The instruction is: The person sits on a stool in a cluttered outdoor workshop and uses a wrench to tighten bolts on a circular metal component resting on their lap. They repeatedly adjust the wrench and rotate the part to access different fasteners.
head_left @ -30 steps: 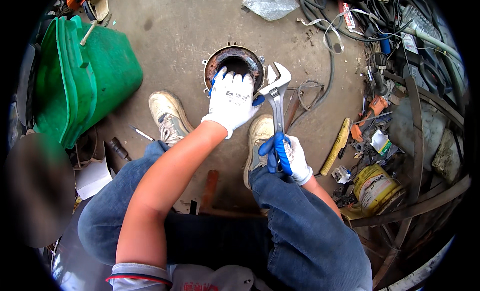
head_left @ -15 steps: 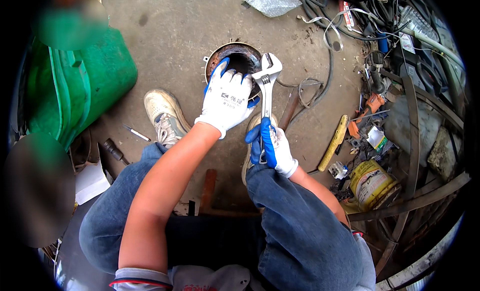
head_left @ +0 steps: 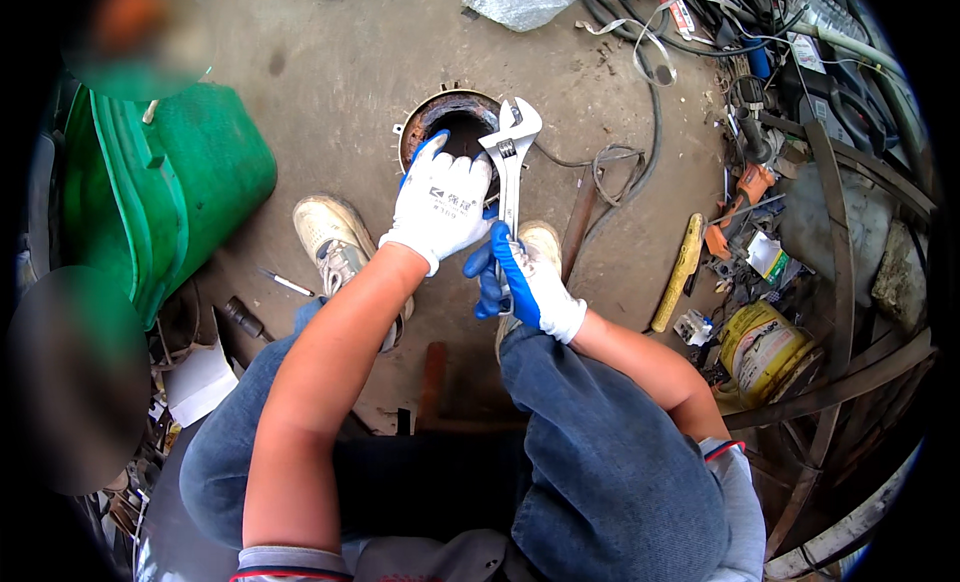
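Observation:
A round metal housing [head_left: 420,119], rusty inside and with small tabs round its rim, rests on the floor in front of me. My left hand [head_left: 437,204], in a white glove with blue palm and fingertips, grips its near side, fingers bent over the rim towards the dark hole. In my right hand [head_left: 527,279], gloved the same way, is a silver adjustable wrench [head_left: 510,167], held upright by its handle. The wrench's head overlaps the housing's right edge; whether it touches, I cannot tell. The left fingertips are partly hidden.
To the left stands a green plastic bin [head_left: 215,182]; a pen [head_left: 287,282] lies near my shoe. On the right are a yellow-handled tool [head_left: 680,272], a yellow bucket [head_left: 765,352], an orange power tool [head_left: 740,207] and metal strips [head_left: 835,242]. Cables [head_left: 650,132] curl behind the wrench.
The view has shifted slightly. My right hand and the wrench have moved left, closer to my left hand, and the wrench's head tilts more. Both hands keep their holds.

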Demonstrator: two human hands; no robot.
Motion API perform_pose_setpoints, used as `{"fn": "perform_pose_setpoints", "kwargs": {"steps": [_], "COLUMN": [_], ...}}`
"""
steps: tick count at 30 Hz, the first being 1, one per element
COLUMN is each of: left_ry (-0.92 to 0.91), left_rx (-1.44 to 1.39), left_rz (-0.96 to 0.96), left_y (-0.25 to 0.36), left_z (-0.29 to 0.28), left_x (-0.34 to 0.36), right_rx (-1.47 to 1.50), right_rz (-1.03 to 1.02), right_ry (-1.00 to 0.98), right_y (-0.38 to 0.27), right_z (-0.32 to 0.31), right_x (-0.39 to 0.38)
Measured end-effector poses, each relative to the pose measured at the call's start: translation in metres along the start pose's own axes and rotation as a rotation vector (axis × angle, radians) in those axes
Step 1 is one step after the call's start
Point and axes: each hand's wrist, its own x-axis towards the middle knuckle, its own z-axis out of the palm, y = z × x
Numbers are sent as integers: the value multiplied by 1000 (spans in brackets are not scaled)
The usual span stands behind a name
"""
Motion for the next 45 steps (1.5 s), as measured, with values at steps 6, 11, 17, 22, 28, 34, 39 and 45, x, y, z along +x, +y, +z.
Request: {"fn": "perform_pose_setpoints", "kwargs": {"steps": [6, 11, 17, 22, 28, 34, 39, 45], "left_ry": [127, 120, 21, 188, 177, 151, 127, 72], "left_rx": [-12, 8, 43, 1, -10, -11, -1, 1], "left_rz": [6, 10, -12, 12, -7, 4, 0, -36], "left_y": [-1, -2, 0, -1, 0, -3, -3, 2], "left_z": [9, 8, 8, 10, 11, 9, 9, 4], "left_x": [0, -1, 2, 0, 0, 0, -1, 1], "right_rx": [-55, -36, 95, 3, -106, -80, -106, -299], "right_rz": [-54, -136, -116, -144, -158, -90, -114, -202], "right_ry": [69, 62, -69, -12, 99, 102, 53, 11], "right_y": [-6, -2, 10, 5, 7, -1, -5, -10], "right_z": [7, 9, 7, 7, 2, 1, -9, -40], "right_x": [-7, -10, -8, -11, -14, -14, -16, -20]}}
